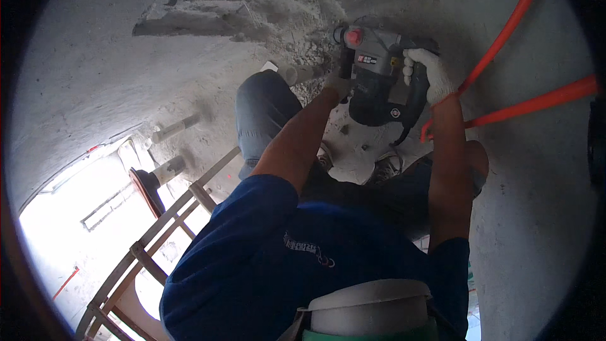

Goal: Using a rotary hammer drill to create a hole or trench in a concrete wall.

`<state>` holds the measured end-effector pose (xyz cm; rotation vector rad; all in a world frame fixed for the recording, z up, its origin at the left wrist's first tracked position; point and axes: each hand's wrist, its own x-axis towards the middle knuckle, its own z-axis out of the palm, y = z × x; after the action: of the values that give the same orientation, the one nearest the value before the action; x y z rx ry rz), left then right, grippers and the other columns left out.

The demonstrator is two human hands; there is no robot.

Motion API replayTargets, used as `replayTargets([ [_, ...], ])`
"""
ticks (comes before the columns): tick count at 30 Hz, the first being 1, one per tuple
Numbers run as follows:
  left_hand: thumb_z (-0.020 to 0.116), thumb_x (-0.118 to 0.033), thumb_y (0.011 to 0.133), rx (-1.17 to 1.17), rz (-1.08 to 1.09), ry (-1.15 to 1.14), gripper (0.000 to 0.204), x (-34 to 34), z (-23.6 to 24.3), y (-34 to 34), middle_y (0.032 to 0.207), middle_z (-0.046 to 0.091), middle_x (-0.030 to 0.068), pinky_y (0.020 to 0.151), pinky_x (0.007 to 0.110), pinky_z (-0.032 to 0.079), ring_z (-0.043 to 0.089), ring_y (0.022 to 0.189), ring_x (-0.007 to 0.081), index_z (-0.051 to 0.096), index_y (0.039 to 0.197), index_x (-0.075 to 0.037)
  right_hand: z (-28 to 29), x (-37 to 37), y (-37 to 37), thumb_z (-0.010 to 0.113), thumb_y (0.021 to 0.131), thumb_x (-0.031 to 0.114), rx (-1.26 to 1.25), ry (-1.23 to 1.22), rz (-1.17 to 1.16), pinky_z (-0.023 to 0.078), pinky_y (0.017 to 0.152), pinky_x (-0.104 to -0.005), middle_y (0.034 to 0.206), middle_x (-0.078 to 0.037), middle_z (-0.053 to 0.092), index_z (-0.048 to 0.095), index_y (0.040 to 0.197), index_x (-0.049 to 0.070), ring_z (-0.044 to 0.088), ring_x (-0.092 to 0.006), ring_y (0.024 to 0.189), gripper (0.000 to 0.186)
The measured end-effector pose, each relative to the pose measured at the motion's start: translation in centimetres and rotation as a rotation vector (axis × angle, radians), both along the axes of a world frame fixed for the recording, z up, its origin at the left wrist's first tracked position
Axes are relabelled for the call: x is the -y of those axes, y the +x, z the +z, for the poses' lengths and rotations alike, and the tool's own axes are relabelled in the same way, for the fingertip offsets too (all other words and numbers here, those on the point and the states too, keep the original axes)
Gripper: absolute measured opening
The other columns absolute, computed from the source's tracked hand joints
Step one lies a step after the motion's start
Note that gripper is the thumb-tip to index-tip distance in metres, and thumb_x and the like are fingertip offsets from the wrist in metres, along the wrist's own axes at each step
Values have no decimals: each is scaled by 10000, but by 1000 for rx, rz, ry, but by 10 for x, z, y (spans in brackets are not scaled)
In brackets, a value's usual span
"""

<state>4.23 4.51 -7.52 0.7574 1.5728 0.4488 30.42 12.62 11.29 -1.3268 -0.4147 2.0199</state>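
Note:
A grey and black rotary hammer (377, 88) with a red knob lies sideways in front of me, its front against broken rubble (306, 50) at the chipped wall (240, 6). My gloved left hand (338, 83) grips the black side handle near its front. My right hand (429, 72), in a white knitted glove, is wrapped round the rear handle. A black cord hangs from the tool's back end. Its bit is hidden.
Orange hose (508, 25) loops down the right wall (530, 177) beside my right arm. Pipe stubs (173, 129) protrude at the left. A wooden ladder-like frame (148, 265) stands by a bright opening at lower left. My feet and bent knees are below the tool.

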Motion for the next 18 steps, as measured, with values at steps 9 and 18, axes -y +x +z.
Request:
replayTargets([
  [9,704,-176,780,-258,-55,-171,446,-11,39,11,835,654,91,474,383,502,632,642,227,581,1202,-95,-31,12,17,637,858,147,-104,-50,-39,503,560,-349,734,-69,607,633,950,7,595,-202,604,167],
  [18,722,-326,793,-180,-18,-205,464,1,-16,-11,929,658,130,594,441,527,645,770,255,613,1154,-56,-33,51,0,646,823,184,-39,-43,-44,496,619,-339,751,-59,608,638,917,35,601,-194,649,177],
])
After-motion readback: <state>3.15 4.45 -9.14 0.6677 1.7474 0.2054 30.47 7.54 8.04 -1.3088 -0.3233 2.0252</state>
